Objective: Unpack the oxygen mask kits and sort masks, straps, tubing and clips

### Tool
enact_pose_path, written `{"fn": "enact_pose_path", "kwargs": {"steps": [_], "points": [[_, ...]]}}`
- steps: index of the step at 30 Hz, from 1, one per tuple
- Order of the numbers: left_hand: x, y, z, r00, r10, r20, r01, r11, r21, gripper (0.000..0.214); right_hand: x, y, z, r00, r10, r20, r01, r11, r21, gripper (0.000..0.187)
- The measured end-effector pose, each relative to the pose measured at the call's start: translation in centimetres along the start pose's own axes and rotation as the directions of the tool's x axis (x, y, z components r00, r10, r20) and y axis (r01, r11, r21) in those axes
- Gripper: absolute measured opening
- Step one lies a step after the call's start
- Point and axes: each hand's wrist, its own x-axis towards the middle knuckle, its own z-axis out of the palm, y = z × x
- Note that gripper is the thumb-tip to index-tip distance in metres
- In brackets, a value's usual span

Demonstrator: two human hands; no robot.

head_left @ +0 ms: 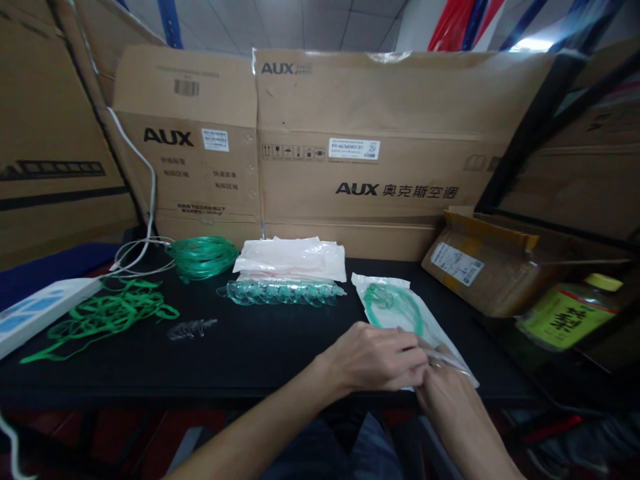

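Note:
A white-backed clear plastic pouch lies slanted on the right part of the table. Inside it shows a coil of green tubing with a green fitting. My left hand is closed, knuckles up, at the near end of the pouch, its fingertips pinching the film. Against it is my right hand, partly covered by the clear film at that end; its fingers are mostly hidden. To the left, several clear green oxygen masks lie nested in a row, before a stack of white pouches.
Coiled green tubing, a heap of green elastic bands, small metal strips and a power strip lie left. At right are a cardboard box and a bottle. Cardboard panels wall the back.

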Motion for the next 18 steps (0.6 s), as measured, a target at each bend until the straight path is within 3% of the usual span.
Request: {"fn": "enact_pose_path", "kwargs": {"steps": [2, 3, 4, 6, 8, 10, 15, 18], "points": [[0.1, 0.2, -0.3, 0.978, -0.209, 0.016, 0.21, 0.971, -0.113, 0.029, 0.5, 0.2, -0.6, 0.998, -0.035, 0.049, 0.036, 0.999, -0.034, 0.036], [0.2, 0.2, -0.5, 0.931, -0.362, 0.046, 0.364, 0.918, -0.155, 0.034, 0.7, 0.2, -1.0, 0.996, -0.045, 0.073, 0.049, 0.998, -0.046, 0.032], [0.1, 0.2, -0.7, 0.855, -0.51, 0.09, 0.518, 0.837, -0.176, 0.037, 0.9, 0.2, -1.6, 0.994, -0.046, 0.099, 0.051, 0.998, -0.044, 0.029], [-0.1, -0.1, -1.0, 0.658, -0.725, 0.202, 0.753, 0.635, -0.173, 0.043, 1.1, 0.2, -2.5, 0.988, -0.026, 0.153, 0.025, 1.0, 0.012, 0.026], [-0.4, -0.5, -1.1, 0.478, -0.811, 0.339, 0.878, 0.443, -0.179, 0.051, 0.9, 0.1, -3.1, 0.977, 0.004, 0.212, -0.024, 0.995, 0.095, 0.026], [-0.6, -1.2, -0.9, 0.376, -0.812, 0.445, 0.926, 0.313, -0.211, 0.054, 0.3, 0.0, -3.3, 0.97, 0.037, 0.238, -0.076, 0.985, 0.155, 0.027], [0.2, -2.8, 0.9, 0.299, -0.807, 0.51, 0.935, 0.14, -0.326, 0.059, -2.0, 0.1, -3.4, 0.981, 0.184, 0.054, -0.192, 0.952, 0.239, 0.031], [1.6, -3.6, 1.9, 0.269, -0.759, 0.592, 0.94, 0.073, -0.333, 0.055, -3.2, 0.3, -4.3, 0.976, 0.217, -0.034, -0.199, 0.939, 0.282, 0.037]]}}
